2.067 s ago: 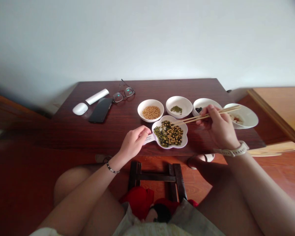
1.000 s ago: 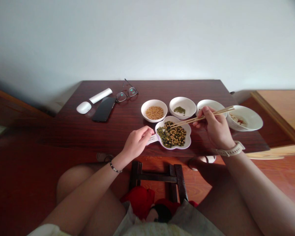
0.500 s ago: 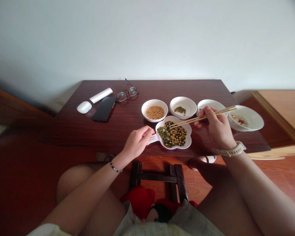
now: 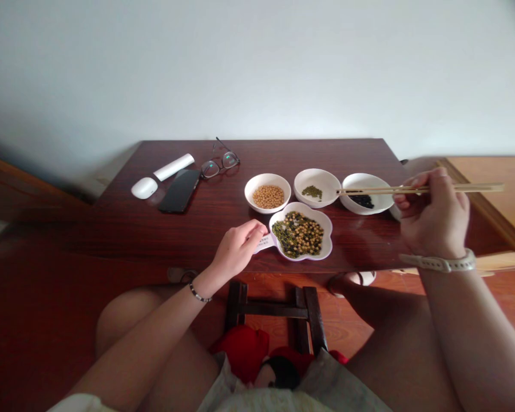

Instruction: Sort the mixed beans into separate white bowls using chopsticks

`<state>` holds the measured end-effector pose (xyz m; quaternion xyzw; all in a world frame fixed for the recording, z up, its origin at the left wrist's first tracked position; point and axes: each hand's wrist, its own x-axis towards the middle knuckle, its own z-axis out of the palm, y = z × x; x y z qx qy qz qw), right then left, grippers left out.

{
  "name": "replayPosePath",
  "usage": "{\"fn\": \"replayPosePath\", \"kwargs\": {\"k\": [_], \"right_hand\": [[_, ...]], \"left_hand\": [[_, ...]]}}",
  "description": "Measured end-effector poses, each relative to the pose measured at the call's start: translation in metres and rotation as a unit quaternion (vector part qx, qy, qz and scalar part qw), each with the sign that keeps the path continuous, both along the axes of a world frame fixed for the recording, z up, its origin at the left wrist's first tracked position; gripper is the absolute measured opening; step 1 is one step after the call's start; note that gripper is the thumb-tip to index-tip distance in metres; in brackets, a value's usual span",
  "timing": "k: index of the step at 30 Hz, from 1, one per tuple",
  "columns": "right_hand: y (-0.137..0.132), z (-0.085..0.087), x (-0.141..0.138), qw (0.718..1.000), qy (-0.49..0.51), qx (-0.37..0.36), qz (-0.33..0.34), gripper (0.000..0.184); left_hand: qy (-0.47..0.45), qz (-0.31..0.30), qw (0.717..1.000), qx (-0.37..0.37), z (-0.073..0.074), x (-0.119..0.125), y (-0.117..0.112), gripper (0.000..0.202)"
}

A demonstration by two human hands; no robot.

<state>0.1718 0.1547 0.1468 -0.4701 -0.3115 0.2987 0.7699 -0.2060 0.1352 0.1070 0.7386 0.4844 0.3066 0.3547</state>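
Observation:
My right hand [image 4: 433, 220] is closed around a pair of wooden chopsticks [image 4: 381, 190]; their tips reach left, to the rim between the green bean bowl [image 4: 316, 187] and the black bean bowl [image 4: 364, 193]. Whether a bean sits between the tips is too small to tell. My left hand [image 4: 239, 247] has curled fingers on the tab of the flower-shaped white dish [image 4: 301, 237] of mixed beans. A white bowl of yellow beans [image 4: 267, 193] stands behind the dish.
On the dark wooden table [image 4: 223, 229], at the back left, lie a white mouse [image 4: 143, 187], a white tube [image 4: 173, 166], a black phone [image 4: 179, 190] and glasses [image 4: 220, 162]. A low wooden stool [image 4: 274, 312] stands under the table's front edge, between my knees.
My right hand has swung right and lifted the chopstick tips out of the mixed-bean dish toward the green and black bean bowls. It now hides the far right bowl. My left hand stayed put.

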Motion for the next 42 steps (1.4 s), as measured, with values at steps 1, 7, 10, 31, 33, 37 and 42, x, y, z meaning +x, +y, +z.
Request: {"fn": "replayPosePath", "kwargs": {"k": [1,7,10,31,33,37,42], "right_hand": [[0.001,0.0,0.007,1.0,-0.006,-0.008,-0.023,0.038],[0.0,-0.007,0.039,0.994,-0.01,0.011,-0.111,0.047],[-0.002,-0.007,0.04,0.994,-0.006,0.009,-0.108,0.047],[-0.005,-0.018,-0.052,0.965,-0.13,-0.109,0.198,0.05],[-0.003,-0.019,-0.055,0.963,-0.124,-0.118,0.209,0.05],[0.0,-0.024,-0.06,0.959,-0.121,-0.133,0.219,0.049],[-0.001,-0.029,-0.061,0.957,-0.144,-0.125,0.219,0.046]], "left_hand": [[0.0,0.0,1.0,0.0,0.0,0.0,0.0,0.043],[0.0,-0.003,1.0,0.003,-0.001,0.0,0.001,0.041],[-0.003,0.001,1.0,-0.003,-0.001,0.0,0.001,0.04],[-0.006,-0.001,1.0,-0.008,-0.004,-0.001,0.0,0.042],[-0.005,0.001,1.0,-0.009,-0.004,-0.001,0.0,0.042],[-0.005,0.0,1.0,-0.005,-0.004,-0.002,0.001,0.041],[-0.008,-0.001,1.0,-0.002,-0.004,-0.001,0.0,0.041]]}}
